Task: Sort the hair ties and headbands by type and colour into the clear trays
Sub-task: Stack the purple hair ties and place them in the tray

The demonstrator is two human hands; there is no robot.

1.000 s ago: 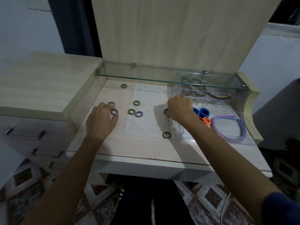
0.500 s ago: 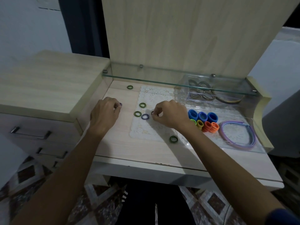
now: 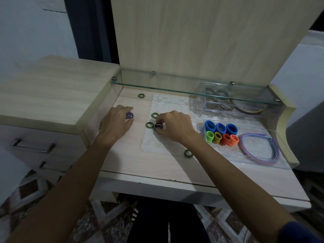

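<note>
Head view: left hand [image 3: 114,126] pinches purple hair ties [image 3: 129,115] above the surface [image 3: 122,162]. Right hand [image 3: 173,128] pinches dark hair ties [image 3: 158,126] on the lace mat [image 3: 168,106]. Probably light, soft, elastic; take hold at the rim. Clear tray [image 3: 273,160] lies right.

A single head-worn camera looks forward and steeply down from close above the dressing table [image 3: 133,160], both forearms reaching in from the bottom edge toward the wooden back panel [image 3: 201,37].

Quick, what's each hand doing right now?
Left hand: holds purple hair ties in its fingers.
Right hand: pinches dark hair ties on the lace mat.
</note>
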